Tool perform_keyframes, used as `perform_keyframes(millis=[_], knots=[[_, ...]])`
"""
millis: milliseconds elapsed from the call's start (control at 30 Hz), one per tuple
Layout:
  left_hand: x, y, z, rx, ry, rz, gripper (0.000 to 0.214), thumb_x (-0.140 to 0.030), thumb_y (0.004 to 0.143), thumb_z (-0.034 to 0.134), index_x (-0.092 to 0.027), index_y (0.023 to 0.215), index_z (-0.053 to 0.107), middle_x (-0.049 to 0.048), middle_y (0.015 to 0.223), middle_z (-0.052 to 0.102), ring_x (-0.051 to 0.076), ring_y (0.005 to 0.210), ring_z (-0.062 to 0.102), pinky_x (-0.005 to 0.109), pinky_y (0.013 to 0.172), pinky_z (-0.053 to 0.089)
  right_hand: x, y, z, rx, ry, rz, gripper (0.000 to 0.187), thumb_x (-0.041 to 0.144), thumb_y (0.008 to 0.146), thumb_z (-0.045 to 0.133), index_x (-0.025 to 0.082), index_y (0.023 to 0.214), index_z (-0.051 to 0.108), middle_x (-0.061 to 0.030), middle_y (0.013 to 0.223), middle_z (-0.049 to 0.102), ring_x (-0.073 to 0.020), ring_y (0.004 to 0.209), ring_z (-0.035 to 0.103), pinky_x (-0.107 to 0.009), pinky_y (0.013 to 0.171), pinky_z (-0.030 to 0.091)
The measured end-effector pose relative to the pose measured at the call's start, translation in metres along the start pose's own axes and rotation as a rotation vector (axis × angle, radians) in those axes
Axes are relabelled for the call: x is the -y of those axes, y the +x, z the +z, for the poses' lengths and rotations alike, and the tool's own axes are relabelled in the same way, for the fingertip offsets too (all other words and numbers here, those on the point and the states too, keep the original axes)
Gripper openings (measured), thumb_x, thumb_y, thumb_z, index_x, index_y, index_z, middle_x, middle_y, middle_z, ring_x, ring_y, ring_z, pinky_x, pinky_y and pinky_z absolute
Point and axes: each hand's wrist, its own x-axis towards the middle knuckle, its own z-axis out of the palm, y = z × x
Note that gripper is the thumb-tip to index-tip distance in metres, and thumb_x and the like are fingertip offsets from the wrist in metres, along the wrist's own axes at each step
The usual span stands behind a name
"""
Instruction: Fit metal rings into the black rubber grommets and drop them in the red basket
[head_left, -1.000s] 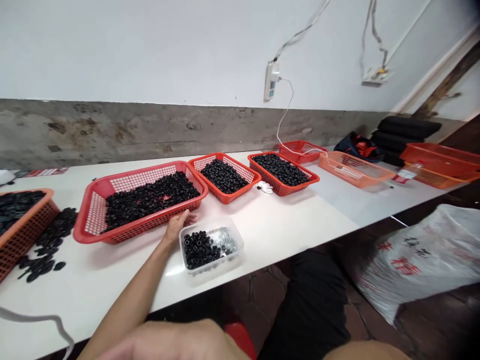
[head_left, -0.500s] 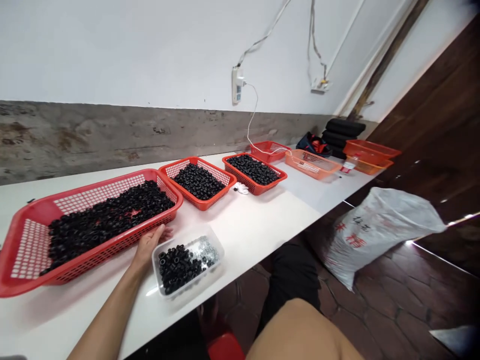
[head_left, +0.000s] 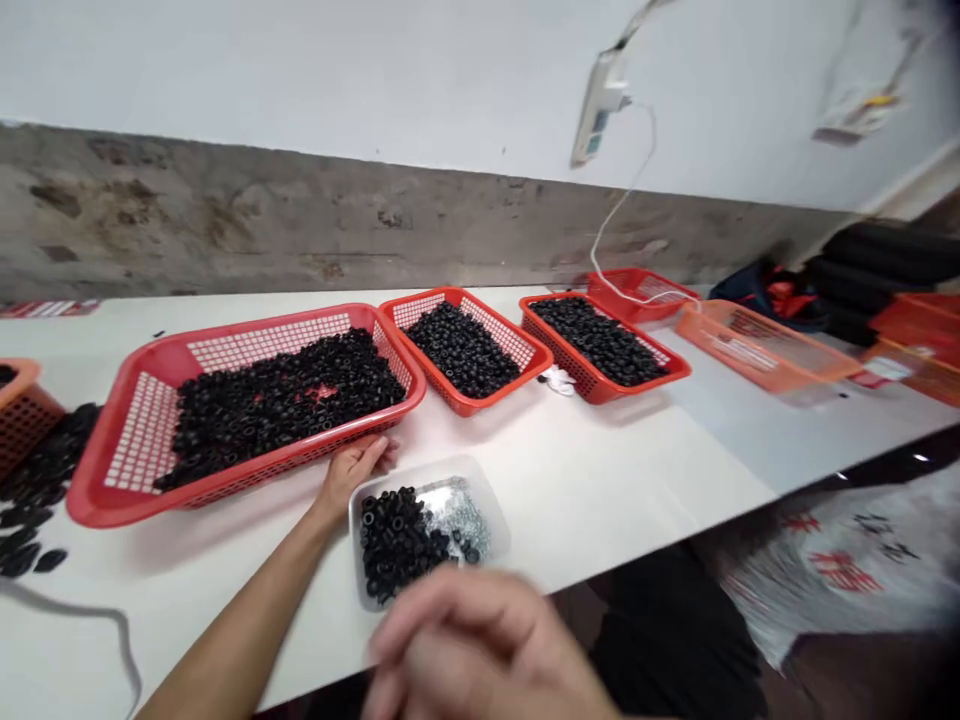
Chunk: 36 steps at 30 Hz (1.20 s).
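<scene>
Left hand (head_left: 354, 472) open and empty, resting against red plastic basket (head_left: 94, 508) rim, just beside clear plastic tub (head_left: 491, 505) of black rings (head_left: 397, 545), right hand (head_left: 472, 640) blurred above tub's near edge, fingers loosely curled, grip cannot be told

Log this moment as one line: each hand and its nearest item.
left hand: at red basket rim | right hand: near clear tub

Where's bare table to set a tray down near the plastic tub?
Widest free patch: white table right of the clear plastic tub, in front of the third red basket. Crowded left: left hand squeezed between tub and big red basket, black rings beyond it.
</scene>
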Motion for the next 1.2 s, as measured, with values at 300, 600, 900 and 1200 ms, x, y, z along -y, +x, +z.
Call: perform_keyframes(millis=[300,600,900,1200], knots=[[0.007,-0.003,0.002,0.013,0.038,-0.032,0.045,-0.054,0.086,0.061,-0.013,0.093,0.076,0.0066,0.077,0.072,0.016,0.07,0.061,0.027,0.068,0.048,-0.005,0.068,-0.114,-0.059,-1.124,-0.138,0.02,0.019,0.097,0.05,0.019,0.099,0.07,-0.0056,0.087,0.068,-0.0163,0.078,0.064,-0.026,0.072,0.047],[0.009,-0.003,0.002,0.025,0.071,0.0,0.044,-0.052,0.088,0.058,-0.011,0.094,0.075,0.0066,0.076,0.071,0.015,0.068,0.061,0.027,0.067,0.048,-0.031,0.096,-0.069,0.258,-1.488,0.065,0.01,0.015,0.091,0.062,0.016,0.1,0.066,-0.0083,0.098,0.07,-0.0214,0.084,0.067,-0.028,0.071,0.043],[0.006,-0.001,0.0,0.037,0.008,0.151,0.044,-0.052,0.087,0.057,-0.01,0.088,0.073,0.0072,0.072,0.07,0.016,0.065,0.061,0.029,0.065,0.049,-0.029,0.08,-0.078,-0.029,-0.779,0.137,0.014,0.02,0.076,0.067,0.018,0.09,0.07,0.0008,0.074,0.065,-0.0115,0.061,0.053,-0.024,0.06,0.039],[-0.057,-0.031,0.002,0.181,0.051,0.42,0.025,-0.036,0.086,0.066,-0.016,0.097,0.077,0.009,0.098,0.075,0.021,0.093,0.066,0.03,0.084,0.048,0.001,0.068,-0.082,-0.286,-0.355,0.178,0.061,0.037,0.067,0.072,0.016,0.12,0.05,-0.0025,0.074,0.069,-0.0072,0.048,0.041,-0.021,0.047,0.031]])
